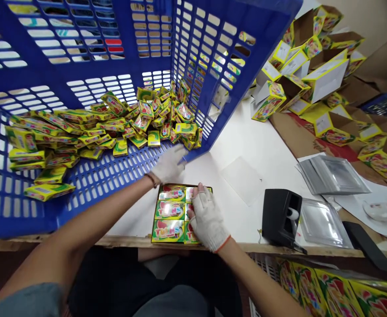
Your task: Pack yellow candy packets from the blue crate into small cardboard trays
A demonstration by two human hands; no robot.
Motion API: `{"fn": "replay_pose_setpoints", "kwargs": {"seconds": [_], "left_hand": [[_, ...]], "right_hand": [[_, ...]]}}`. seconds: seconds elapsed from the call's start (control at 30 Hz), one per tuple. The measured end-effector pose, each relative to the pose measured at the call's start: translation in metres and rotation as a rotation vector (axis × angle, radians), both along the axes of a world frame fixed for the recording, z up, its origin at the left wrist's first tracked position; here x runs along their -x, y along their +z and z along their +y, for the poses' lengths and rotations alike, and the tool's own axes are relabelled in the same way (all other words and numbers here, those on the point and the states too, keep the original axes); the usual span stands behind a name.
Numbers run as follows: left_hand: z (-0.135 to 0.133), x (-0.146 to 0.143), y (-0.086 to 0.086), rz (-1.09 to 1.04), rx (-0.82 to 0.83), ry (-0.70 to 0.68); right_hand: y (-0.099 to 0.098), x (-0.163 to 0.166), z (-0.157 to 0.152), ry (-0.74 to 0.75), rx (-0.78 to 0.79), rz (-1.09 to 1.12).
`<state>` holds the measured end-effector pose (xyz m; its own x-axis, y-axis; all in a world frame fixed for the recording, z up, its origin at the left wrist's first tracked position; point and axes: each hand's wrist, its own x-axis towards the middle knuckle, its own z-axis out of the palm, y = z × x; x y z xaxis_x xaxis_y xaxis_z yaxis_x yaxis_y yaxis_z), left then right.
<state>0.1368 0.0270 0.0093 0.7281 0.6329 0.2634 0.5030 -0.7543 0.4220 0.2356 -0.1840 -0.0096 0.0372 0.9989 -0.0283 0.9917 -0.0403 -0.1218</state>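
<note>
My left hand (170, 166), in a white fingerless glove, reaches over the low front edge of the blue crate (112, 169) at its right corner. Its fingers are stretched out beside the small yellow-green candy boxes (153, 138) heaped inside, and nothing shows in them. In front of me, an open display box (155, 211) holds several small boxes marked "TWINS" (170, 210) in rows. Over its right column lies my right hand (207, 215), gloved too, fingers spread and touching the boxes there. The hand partly hides that column.
A black tape dispenser (281, 215) stands on the right of the white tabletop, with clear plastic lids (337, 174) behind it. A clear sheet (242, 179) lies nearer the middle. Open yellow cartons (325, 75) are piled at the back right. More cartons (332, 286) sit below the table edge.
</note>
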Motion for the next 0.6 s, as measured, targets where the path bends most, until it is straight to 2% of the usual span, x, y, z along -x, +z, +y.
{"fn": "replay_pose_setpoints", "kwargs": {"seconds": [0.1, 0.17, 0.23, 0.3, 0.4, 0.47, 0.5, 0.6], "left_hand": [[0.057, -0.036, 0.004, 0.067, -0.097, 0.118], [0.085, -0.057, 0.006, 0.142, -0.109, 0.157], [0.103, -0.069, 0.008, 0.152, -0.034, 0.187], [0.110, -0.073, 0.009, 0.069, 0.094, 0.219], [0.101, -0.059, 0.011, -0.057, 0.192, 0.276], [0.081, -0.040, 0.013, -0.136, 0.219, 0.334], [0.067, -0.028, 0.014, -0.216, 0.290, 0.359], [0.013, 0.011, 0.015, -0.545, 0.747, 0.372]], "right_hand": [[-0.003, 0.010, -0.002, -0.017, 0.056, 0.025], [-0.003, 0.012, 0.000, -0.048, 0.086, 0.026], [-0.001, 0.012, 0.004, -0.061, 0.115, 0.035], [0.000, 0.010, 0.006, -0.060, 0.146, 0.050], [0.000, 0.009, 0.007, -0.053, 0.158, 0.057], [-0.003, 0.007, 0.006, -0.050, 0.133, 0.053], [-0.004, 0.006, 0.004, -0.044, 0.115, 0.053], [-0.009, -0.003, 0.001, -0.005, 0.030, 0.087]]}}
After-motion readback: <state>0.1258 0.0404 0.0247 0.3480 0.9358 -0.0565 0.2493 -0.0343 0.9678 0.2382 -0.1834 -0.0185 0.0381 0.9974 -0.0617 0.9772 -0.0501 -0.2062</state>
